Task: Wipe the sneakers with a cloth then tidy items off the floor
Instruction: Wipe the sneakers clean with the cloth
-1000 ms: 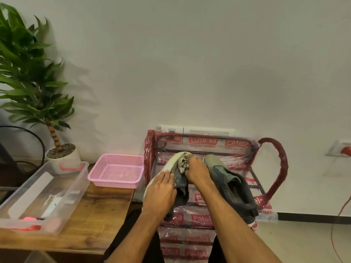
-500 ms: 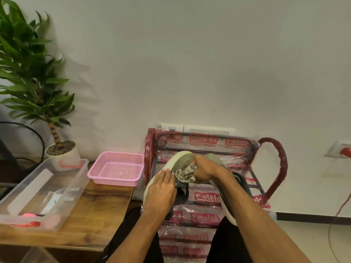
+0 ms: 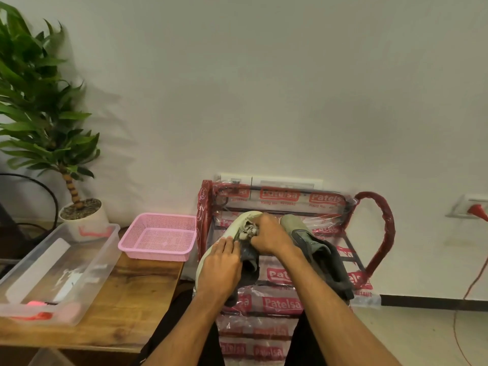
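The left hand (image 3: 220, 270) clasps a sneaker (image 3: 237, 228) around its middle, fingers laid along it toward the toe and the thumb out of sight underneath. The sneaker is turned on its side, so the pale sole faces away to the left and the toe end points up, within easy reach of the other hand. The right hand (image 3: 269, 237) is curled tightly around a crumpled cloth (image 3: 247, 231) and presses it against the sneaker just beyond the left fingertips. Bunching the cloth this way likely gives a firm pad for rubbing, while the left hand braces against the push. A second sneaker (image 3: 311, 249) lies just to the right of the right wrist, on a rack (image 3: 377, 233) wrapped in printed plastic. It seems parked there, close by, waiting for its turn or already done; which one cannot be told. To the left of the left hand sit a pink basket (image 3: 158, 236) and, farther out, a clear plastic box (image 3: 52, 270), both on a wooden table (image 3: 126, 299). They are probably kept handy for the tidying part, which does not look begun.
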`<act>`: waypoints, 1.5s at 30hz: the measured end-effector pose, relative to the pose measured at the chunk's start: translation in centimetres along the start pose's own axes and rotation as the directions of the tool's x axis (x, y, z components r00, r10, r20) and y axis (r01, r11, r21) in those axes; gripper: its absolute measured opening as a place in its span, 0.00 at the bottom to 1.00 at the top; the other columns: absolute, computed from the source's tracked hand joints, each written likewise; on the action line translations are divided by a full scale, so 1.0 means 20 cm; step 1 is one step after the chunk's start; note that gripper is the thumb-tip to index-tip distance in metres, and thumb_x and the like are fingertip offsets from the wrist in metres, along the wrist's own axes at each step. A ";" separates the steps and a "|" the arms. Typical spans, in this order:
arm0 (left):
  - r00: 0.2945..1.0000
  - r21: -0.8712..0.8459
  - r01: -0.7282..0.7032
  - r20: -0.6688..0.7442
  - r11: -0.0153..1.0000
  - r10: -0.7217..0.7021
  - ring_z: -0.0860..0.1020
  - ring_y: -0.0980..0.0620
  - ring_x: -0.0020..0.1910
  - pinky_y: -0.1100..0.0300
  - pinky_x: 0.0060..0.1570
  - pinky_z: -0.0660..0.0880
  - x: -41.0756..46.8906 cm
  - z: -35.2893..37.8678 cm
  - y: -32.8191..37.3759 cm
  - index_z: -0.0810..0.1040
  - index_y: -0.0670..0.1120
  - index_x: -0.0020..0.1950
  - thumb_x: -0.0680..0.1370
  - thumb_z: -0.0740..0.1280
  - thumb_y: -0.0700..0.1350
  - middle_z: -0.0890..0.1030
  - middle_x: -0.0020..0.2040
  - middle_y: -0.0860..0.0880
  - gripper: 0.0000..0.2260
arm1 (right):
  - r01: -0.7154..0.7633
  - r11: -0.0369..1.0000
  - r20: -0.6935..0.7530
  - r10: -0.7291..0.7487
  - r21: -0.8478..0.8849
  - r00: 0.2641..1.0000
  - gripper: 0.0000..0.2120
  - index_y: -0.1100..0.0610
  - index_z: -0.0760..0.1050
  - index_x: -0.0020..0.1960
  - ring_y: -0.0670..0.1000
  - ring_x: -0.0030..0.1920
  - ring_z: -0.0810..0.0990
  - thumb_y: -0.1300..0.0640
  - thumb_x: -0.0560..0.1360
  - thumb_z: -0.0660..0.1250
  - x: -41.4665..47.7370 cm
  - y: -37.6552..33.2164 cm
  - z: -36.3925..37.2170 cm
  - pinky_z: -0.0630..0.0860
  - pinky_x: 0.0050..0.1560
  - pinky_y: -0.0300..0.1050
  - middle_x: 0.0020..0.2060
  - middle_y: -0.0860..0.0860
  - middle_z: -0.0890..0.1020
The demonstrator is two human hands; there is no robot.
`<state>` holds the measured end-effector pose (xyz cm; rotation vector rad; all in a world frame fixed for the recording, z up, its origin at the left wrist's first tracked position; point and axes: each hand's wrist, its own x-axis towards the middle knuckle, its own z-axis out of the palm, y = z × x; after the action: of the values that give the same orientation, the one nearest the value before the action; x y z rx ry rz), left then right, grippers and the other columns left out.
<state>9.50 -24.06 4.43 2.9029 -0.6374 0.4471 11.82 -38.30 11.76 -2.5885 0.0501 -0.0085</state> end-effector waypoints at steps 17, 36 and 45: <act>0.998 -0.087 0.070 0.006 0.994 -0.070 0.81 0.45 0.54 0.53 0.53 0.80 0.02 -0.02 0.00 0.81 0.42 0.57 0.66 0.77 0.40 0.82 0.55 0.43 0.20 | 0.092 0.970 0.045 -0.084 -0.225 0.995 0.08 0.56 0.79 0.52 0.59 0.51 0.80 0.59 0.72 0.70 0.00 0.03 0.08 0.77 0.47 0.49 0.51 0.57 0.82; 0.999 -0.043 0.041 0.003 0.998 -0.041 0.68 0.45 0.71 0.54 0.71 0.64 0.02 -0.01 0.01 0.67 0.43 0.73 0.79 0.64 0.42 0.69 0.72 0.43 0.22 | 0.002 0.998 0.184 0.010 -0.067 0.983 0.07 0.62 0.75 0.37 0.51 0.33 0.75 0.69 0.70 0.60 0.02 0.13 -0.17 0.69 0.30 0.42 0.31 0.54 0.77; 0.999 -0.047 0.042 -0.023 0.998 -0.044 0.61 0.47 0.75 0.55 0.75 0.57 0.00 0.00 0.02 0.60 0.45 0.77 0.81 0.61 0.44 0.63 0.76 0.44 0.24 | -0.008 0.950 -0.109 -0.027 -0.313 0.994 0.11 0.60 0.77 0.57 0.58 0.54 0.80 0.63 0.75 0.65 0.05 0.01 0.04 0.77 0.55 0.52 0.54 0.57 0.81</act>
<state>9.37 -24.40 4.53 2.8569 -0.5731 0.4542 12.91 -37.98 10.94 -2.9045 0.0866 -0.1618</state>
